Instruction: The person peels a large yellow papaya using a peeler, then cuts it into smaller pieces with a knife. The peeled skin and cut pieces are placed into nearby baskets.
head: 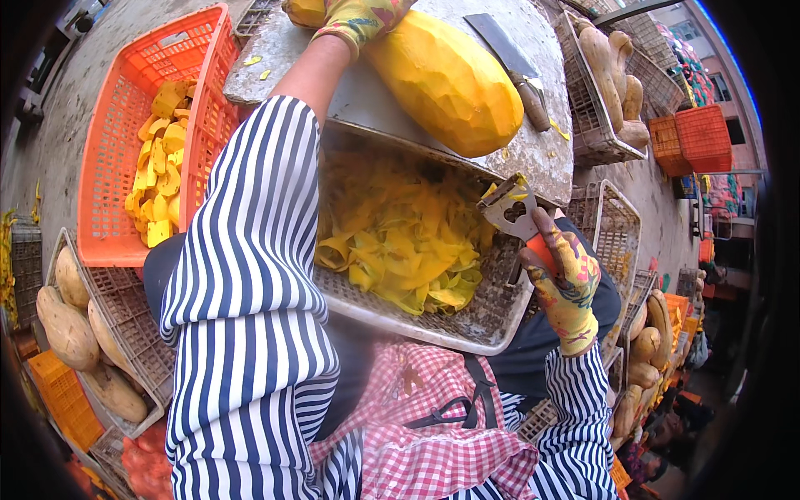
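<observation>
A large peeled orange-yellow squash [453,84] lies across the worn board [350,100], its rounded end jutting over the near edge. My left hand [369,22], in a patterned glove, rests on its far part; the fingers are partly cut off by the picture's top edge. In my right hand [562,281], gloved too, is a wide metal peeler [515,209] with an orange handle, held right of the squash's end. Below the squash, a crate [412,325] between my legs holds a heap of peel strips [406,256]. A cleaver [506,53] lies on the board to the right of the squash.
An orange plastic basket [94,181] at the left holds cut squash chunks [159,156]. Crates of unpeeled squashes stand at lower left [69,325], upper right [615,75] and lower right [647,344]. Red-orange crates [703,137] are stacked farther right. People sit at the far lower right.
</observation>
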A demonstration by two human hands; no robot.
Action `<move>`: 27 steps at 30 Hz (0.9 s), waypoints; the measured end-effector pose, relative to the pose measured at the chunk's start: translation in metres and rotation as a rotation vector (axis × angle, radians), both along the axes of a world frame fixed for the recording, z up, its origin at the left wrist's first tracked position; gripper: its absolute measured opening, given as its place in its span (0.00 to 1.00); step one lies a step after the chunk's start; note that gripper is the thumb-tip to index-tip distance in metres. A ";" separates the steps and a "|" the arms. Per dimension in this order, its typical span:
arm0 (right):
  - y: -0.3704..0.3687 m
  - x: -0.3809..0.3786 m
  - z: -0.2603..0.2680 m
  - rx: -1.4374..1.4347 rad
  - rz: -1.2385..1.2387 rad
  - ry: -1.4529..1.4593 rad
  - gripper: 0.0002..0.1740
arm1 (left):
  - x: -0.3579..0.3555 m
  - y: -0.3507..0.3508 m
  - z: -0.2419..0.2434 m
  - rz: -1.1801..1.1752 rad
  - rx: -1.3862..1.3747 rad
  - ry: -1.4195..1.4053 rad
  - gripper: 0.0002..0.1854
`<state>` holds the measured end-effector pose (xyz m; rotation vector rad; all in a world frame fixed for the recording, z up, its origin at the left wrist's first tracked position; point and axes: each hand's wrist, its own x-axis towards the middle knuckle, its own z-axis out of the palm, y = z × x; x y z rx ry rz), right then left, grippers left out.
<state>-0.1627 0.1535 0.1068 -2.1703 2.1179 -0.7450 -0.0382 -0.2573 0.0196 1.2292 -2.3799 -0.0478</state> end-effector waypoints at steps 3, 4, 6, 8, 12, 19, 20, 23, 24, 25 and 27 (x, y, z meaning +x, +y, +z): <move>-0.018 0.011 0.007 0.057 -0.031 0.017 0.38 | 0.000 0.001 0.001 0.005 -0.018 0.072 0.27; -0.032 0.015 0.012 0.074 -0.022 0.114 0.40 | 0.001 -0.001 0.003 -0.030 0.018 0.047 0.26; -0.060 0.027 0.022 0.148 -0.022 0.036 0.39 | 0.002 -0.002 0.003 -0.048 0.048 0.039 0.24; -0.090 0.033 0.035 0.150 0.021 0.080 0.35 | 0.005 -0.006 0.001 -0.144 -0.035 0.029 0.23; -0.166 0.037 0.051 0.127 0.032 0.309 0.18 | 0.008 -0.021 -0.008 -0.232 -0.136 0.023 0.20; -0.222 0.042 0.033 0.477 0.026 -0.013 0.26 | 0.006 -0.045 -0.021 -0.351 -0.027 0.189 0.16; -0.217 0.041 0.034 0.202 0.228 -0.059 0.19 | 0.005 -0.045 -0.021 -0.351 -0.005 0.114 0.17; -0.209 0.042 0.037 0.198 0.038 0.576 0.23 | 0.003 -0.039 -0.021 -0.283 -0.121 0.109 0.17; -0.203 0.042 0.039 0.245 0.045 0.584 0.24 | 0.005 -0.035 -0.021 -0.291 -0.126 0.216 0.16; -0.197 0.042 0.041 0.300 0.008 0.651 0.24 | 0.005 -0.032 -0.018 -0.281 -0.080 0.236 0.16; -0.184 0.043 0.043 0.296 0.061 0.753 0.24 | 0.007 -0.024 -0.011 -0.258 0.011 0.273 0.15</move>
